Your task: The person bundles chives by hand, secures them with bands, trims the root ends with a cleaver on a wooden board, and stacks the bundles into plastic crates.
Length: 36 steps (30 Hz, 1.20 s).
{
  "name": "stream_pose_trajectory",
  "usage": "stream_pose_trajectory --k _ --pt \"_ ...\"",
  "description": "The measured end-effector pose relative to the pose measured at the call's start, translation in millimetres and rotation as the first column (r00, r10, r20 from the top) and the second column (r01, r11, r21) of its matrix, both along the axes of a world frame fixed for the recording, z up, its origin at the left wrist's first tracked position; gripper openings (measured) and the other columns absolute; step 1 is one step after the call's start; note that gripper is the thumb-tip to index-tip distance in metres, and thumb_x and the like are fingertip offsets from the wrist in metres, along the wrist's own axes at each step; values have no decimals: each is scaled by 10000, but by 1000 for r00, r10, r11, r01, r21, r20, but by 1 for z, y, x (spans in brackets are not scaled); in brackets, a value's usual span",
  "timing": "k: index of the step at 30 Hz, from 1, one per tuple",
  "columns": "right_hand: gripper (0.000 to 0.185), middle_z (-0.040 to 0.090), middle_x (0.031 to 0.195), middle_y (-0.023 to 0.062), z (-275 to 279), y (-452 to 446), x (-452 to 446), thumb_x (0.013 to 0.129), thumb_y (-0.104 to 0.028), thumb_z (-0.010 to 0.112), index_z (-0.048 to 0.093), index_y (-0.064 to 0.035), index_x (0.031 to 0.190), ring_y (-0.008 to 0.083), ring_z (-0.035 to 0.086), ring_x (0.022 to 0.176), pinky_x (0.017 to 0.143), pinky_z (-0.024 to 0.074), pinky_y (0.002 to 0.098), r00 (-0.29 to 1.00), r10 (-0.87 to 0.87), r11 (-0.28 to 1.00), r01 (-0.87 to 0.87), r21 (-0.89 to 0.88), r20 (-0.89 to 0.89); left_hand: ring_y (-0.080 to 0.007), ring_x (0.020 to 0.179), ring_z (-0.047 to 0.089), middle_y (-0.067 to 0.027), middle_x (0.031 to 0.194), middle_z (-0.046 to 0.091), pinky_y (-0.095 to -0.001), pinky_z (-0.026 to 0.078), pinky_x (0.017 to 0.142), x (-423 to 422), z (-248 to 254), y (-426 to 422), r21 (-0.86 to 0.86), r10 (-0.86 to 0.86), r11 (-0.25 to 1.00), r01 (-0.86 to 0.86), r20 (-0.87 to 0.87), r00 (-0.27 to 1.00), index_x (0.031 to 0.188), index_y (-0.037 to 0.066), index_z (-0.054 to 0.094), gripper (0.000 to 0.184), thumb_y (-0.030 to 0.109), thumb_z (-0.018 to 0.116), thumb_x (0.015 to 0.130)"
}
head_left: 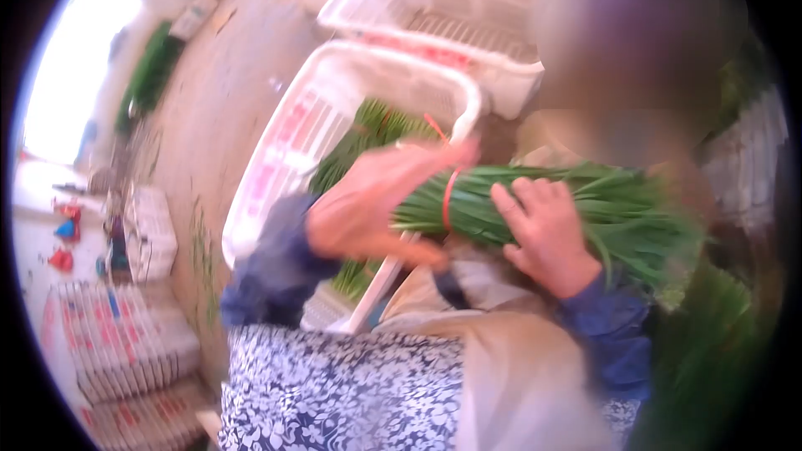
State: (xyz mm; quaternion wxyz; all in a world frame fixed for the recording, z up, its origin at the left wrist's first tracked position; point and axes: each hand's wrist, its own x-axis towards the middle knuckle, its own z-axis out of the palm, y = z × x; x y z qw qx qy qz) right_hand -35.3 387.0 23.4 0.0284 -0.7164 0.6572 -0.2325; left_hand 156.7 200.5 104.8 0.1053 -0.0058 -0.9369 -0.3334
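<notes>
One chive bundle (622, 209) beside crate (280, 146), red band (449, 200) on; right hand (547, 230) grasping bundle, left hand (363, 200) open, blurred; crate part-filled.

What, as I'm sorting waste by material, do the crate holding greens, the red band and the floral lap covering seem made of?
Crate: probably plastic, smooth, from its molded slots and rounded rim. Red band: perhaps rubber or plastic, since it cinches the stalks. Lap covering: likely printed fabric, draping softly; finish unclear.

Bright window (75, 67) beyond brown floor (196, 125)
</notes>
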Motion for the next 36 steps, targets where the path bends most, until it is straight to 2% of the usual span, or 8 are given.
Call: stream_pose_trajectory --k 4,8,12,14,17,25,30,36 --pt "792 554 1137 137 8 15 -2 518 -110 782 563 -23 1274 314 532 1021 879 422 433 996 39 999 -38 12 -81 -424 1167 558 -219 1348 517 -480 413 1010 -51 -85 1 -225 -170 954 199 143 975 1455 -8 351 1249 401 910 415" --pt "844 521 1220 174 13 14 -20 527 -131 804 528 -28 1318 363 510 1123 989 388 499 997 23 992 -14 127 -72 -386 1194 554 -258 1298 538 -462 449 968 -85 -105 -8 -94 -267 952 293 221 938 1476 -1 315 1183 388 874 508" --pt "758 484 1403 203 59 14 -44 647 -194 748 540 -36 1359 404 425 1335 1126 301 531 992 -57 995 66 78 -113 -365 1044 653 -217 1221 600 -431 556 821 -88 -119 -44 431 -433 859 277 323 842 1500 72 299 1106 264 873 575" --pt "659 501 1375 225 81 24 -67 745 -224 696 539 19 1337 386 463 1297 1096 360 505 984 -114 991 103 -87 -139 -278 1075 645 -163 1208 632 -402 558 871 -75 -100 -71 909 -506 406 -87 304 807 1491 51 310 972 105 812 660" --pt "537 522 1277 272 75 42 -132 960 -328 622 536 103 1268 376 545 1180 1013 479 467 946 -51 907 -90 -412 -320 -223 1104 621 -150 1290 595 -374 559 874 -35 -79 -148 689 -183 690 -223 464 867 1468 16 342 893 -7 760 678" --pt "338 615 1136 201 7 153 -141 974 -211 611 642 70 1160 302 611 1014 876 519 384 650 -744 609 754 -244 152 -374 1055 633 -219 1289 560 -567 578 885 160 -202 -227 726 393 272 -632 516 761 1449 -9 330 783 -90 679 753" --pt "297 623 1292 120 -23 131 -111 1028 6 444 604 47 1275 207 562 1214 1062 412 316 718 -693 720 684 120 66 -379 1145 591 -240 1266 571 -535 551 934 248 -313 -182 555 372 173 -813 728 576 1444 -8 323 834 -13 750 726" --pt "290 621 1295 118 59 140 -137 1025 -33 483 599 51 1277 206 572 1203 1066 410 322 658 -752 628 729 273 -26 -348 1133 610 -204 1225 627 -419 490 946 269 -299 -128 -20 653 534 -845 645 397 1401 5 413 992 223 895 561"
